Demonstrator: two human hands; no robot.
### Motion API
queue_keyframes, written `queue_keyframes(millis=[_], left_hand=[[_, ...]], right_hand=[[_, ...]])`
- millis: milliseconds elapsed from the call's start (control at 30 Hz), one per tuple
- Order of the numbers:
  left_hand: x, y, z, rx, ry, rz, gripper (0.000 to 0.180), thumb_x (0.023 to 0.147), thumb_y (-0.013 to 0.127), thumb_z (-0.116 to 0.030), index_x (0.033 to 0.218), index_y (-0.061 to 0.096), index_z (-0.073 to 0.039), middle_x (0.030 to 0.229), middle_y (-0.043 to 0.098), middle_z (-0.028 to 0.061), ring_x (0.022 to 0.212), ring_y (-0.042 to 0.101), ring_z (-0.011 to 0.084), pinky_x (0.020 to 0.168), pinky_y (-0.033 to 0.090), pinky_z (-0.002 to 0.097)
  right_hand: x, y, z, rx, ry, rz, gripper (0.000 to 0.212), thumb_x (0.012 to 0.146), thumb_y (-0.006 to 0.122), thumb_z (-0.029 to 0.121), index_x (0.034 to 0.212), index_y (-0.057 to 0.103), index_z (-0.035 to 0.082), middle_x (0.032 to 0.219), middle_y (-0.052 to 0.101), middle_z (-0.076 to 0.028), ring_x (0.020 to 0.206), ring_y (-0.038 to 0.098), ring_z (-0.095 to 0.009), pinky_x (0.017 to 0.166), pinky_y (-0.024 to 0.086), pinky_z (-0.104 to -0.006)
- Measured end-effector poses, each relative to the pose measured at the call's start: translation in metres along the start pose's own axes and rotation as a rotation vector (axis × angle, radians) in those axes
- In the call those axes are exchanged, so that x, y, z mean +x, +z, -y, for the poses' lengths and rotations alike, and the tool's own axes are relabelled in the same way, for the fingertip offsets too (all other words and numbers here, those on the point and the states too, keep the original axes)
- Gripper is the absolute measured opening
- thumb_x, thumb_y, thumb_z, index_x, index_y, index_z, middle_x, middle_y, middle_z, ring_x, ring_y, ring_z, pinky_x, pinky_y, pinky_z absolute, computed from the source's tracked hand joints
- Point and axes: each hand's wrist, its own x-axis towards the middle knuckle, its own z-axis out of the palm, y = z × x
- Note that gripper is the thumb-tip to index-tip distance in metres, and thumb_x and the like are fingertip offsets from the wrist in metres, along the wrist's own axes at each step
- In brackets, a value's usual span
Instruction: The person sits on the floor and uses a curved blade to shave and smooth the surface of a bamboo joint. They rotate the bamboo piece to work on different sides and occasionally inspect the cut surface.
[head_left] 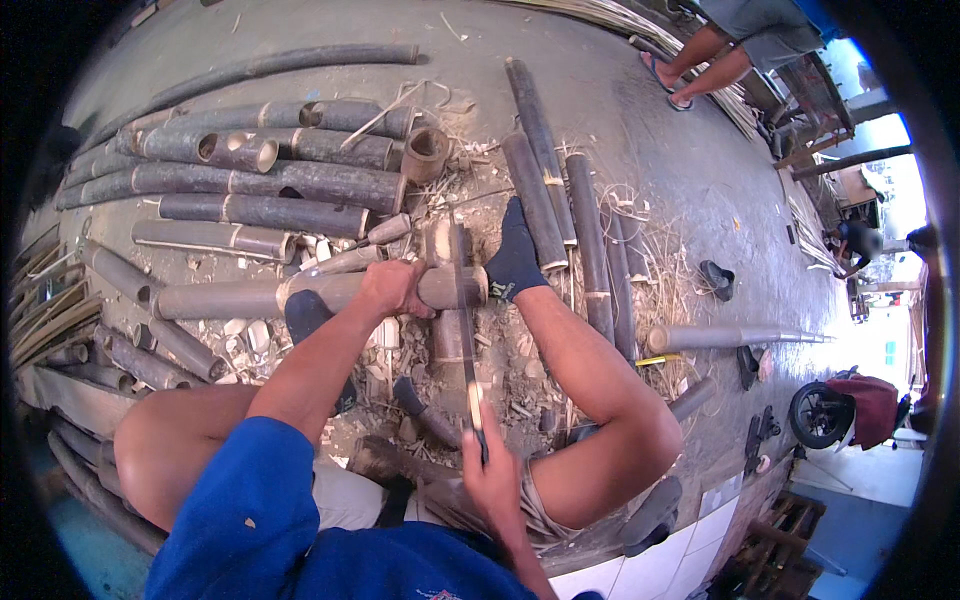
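Note:
A thick bamboo pole [240,299] lies crosswise between my legs, resting over a short wooden block [446,343]. My left hand [393,288] is wrapped over the pole near its right end and presses it down. With my right hand [492,470] I grip the handle of a long, narrow saw [464,325]. Its blade points away from me and crosses the pole just right of my left hand. How deep the blade sits in the bamboo I cannot tell. My sock-covered right foot [515,255] is beside the pole's cut end.
Dark bamboo lengths [280,185], some with cut holes, lie in rows at the left. More poles [590,240] lie right of my foot. Wood chips [400,370] litter the floor. A person in sandals [700,70] stands far right, and a motorbike [850,410] is parked at the right.

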Motion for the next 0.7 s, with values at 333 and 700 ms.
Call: queue_keyframes(millis=[333,700], left_hand=[[-0.001,0.002,0.0,-0.024,0.013,-0.01,0.09,0.06,0.09,-0.056,0.135,0.06,-0.017,0.11,0.074,0.0155,0.107,0.07,0.0351,0.09,0.055,0.0484],[-0.001,0.0,0.0,-0.035,-0.018,-0.037,0.088,0.059,0.09,-0.054,0.133,0.061,-0.015,0.111,0.074,0.0139,0.108,0.07,0.034,0.09,0.054,0.0495]], right_hand=[[0.029,0.006,0.002,-0.018,0.249,0.145,0.05,0.104,0.055,0.021,0.149,0.049,0.001,0.106,0.066,-0.034,0.086,0.075,-0.035,0.073,0.055,-0.0401],[0.025,0.017,-0.009,-0.03,0.112,0.079,0.052,0.103,0.056,0.021,0.151,0.046,0.004,0.087,0.066,-0.029,0.071,0.071,-0.031,0.065,0.053,-0.0426]])
